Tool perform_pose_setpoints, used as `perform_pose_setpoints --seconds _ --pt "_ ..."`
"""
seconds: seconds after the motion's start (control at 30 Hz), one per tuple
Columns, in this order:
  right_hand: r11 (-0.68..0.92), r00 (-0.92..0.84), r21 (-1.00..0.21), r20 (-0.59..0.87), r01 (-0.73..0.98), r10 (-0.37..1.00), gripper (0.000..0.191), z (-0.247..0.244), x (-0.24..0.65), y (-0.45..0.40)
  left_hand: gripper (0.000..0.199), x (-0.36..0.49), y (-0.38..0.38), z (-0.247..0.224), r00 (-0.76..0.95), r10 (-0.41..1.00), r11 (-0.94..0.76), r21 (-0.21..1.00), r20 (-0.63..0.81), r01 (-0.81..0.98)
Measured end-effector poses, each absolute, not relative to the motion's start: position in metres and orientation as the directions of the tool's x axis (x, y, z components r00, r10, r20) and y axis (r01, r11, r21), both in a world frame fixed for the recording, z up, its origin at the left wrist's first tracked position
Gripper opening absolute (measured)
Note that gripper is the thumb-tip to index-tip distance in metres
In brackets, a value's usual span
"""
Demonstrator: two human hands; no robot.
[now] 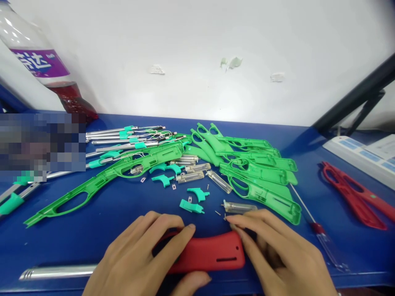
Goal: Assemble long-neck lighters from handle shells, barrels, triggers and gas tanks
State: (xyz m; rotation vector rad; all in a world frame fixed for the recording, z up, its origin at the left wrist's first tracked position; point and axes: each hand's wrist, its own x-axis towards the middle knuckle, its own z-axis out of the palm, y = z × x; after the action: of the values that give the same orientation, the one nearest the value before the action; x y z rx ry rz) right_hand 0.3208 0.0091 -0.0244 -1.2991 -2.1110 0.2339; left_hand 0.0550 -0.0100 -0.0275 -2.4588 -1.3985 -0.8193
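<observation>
Near the table's front edge, my left hand (pixel 145 250) is wrapped round a red lighter handle (pixel 212 253). A bare metal lighter tube (pixel 58 271) sticks out to the left from under that hand. The handle lies flat, with a slot and a screw hole near its right end. My right hand (pixel 274 250) is just beyond that end, its thumb and forefinger pinched together on a tiny screw (pixel 225 216). Another screw (pixel 217 213) lies close by. A clear fuel tank (pixel 239 206) rests behind the right fingers, and teal triggers (pixel 191 206) lie farther left.
Green handle halves (pixel 262 193) are piled right of centre, others lie left. Metal tubes with wires (pixel 114 137) are stacked at back left beside a drink bottle (pixel 40 61). A screwdriver (pixel 327 242), red handle halves (pixel 354 193) and a white tray (pixel 361 158) lie right.
</observation>
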Motion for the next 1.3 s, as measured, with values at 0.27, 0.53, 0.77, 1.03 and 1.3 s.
perform_pose_setpoints --seconds 0.27,0.53,0.77,1.03,1.3 --pt "0.438 -0.231 -0.584 0.396 0.683 0.889 0.008 -0.025 0.317 0.010 0.033 0.024 0.006 -0.024 0.426 0.705 -0.604 0.166 0.567 0.779" --pt "0.418 -0.214 -0.559 0.393 0.716 0.894 0.011 -0.025 0.318 0.009 0.034 0.027 0.008 -0.020 0.442 0.725 -0.588 0.139 0.528 0.797" --pt "0.423 -0.188 -0.530 0.440 0.735 0.878 0.006 -0.026 0.315 0.010 0.028 0.026 0.004 -0.022 0.414 0.742 -0.576 0.185 0.527 0.796" --pt "0.432 -0.222 -0.519 0.417 0.738 0.881 0.006 -0.024 0.318 0.008 0.029 0.029 0.007 -0.022 0.417 0.733 -0.579 0.172 0.538 0.797" --pt "0.475 -0.303 -0.467 0.396 0.746 0.867 0.014 -0.025 0.319 0.008 0.030 0.029 0.007 -0.023 0.423 0.723 -0.580 0.147 0.546 0.802"
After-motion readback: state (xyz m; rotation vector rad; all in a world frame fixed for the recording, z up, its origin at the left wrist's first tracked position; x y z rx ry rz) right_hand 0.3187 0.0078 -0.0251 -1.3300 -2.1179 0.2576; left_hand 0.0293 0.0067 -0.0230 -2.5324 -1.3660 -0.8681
